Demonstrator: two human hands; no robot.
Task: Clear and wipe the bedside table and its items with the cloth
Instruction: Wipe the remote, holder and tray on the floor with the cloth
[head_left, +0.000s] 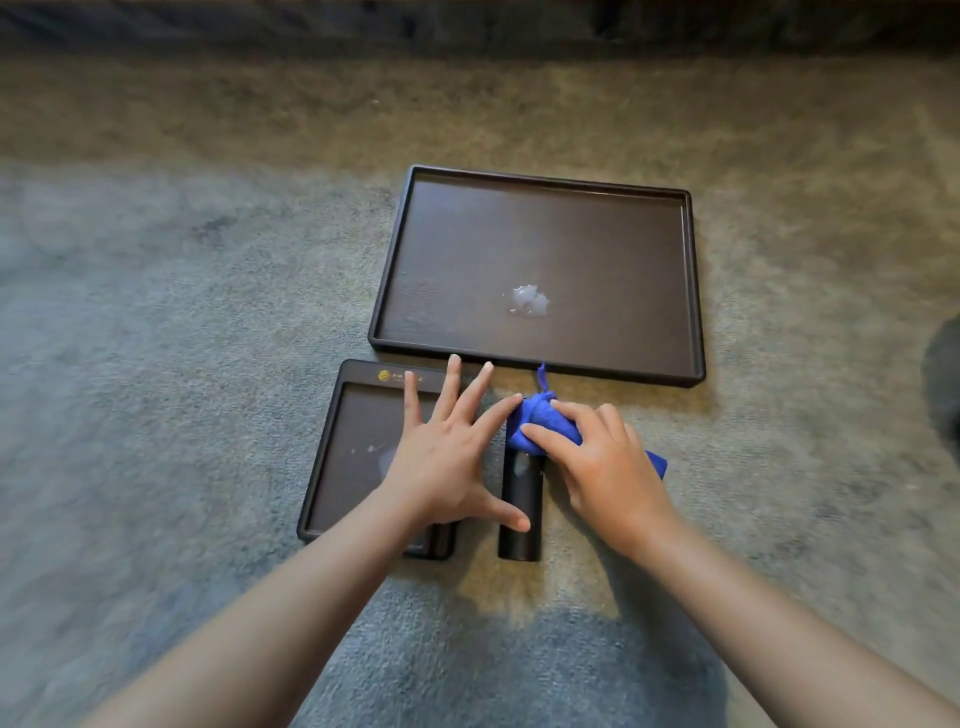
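Note:
A black cylinder (519, 512) lies on the carpet, pointing away from me. My right hand (602, 467) presses a bunched blue cloth (540, 423) onto the cylinder's far end. My left hand (447, 457) is spread flat with fingers apart; its thumb rests against the cylinder's left side and its index fingertip touches the cloth. Under that hand lies a small dark tray (358, 447) with a gold logo and pale smears. Beyond them sits a large dark tray (540, 260) with a small wet blob (529, 300) near its middle.
Everything rests on grey-beige carpet (208, 312). A dark fabric edge (467, 26) runs along the far side. Part of a dark object (943, 379) shows at the right border. A second dark item (441, 540) peeks out below my left wrist.

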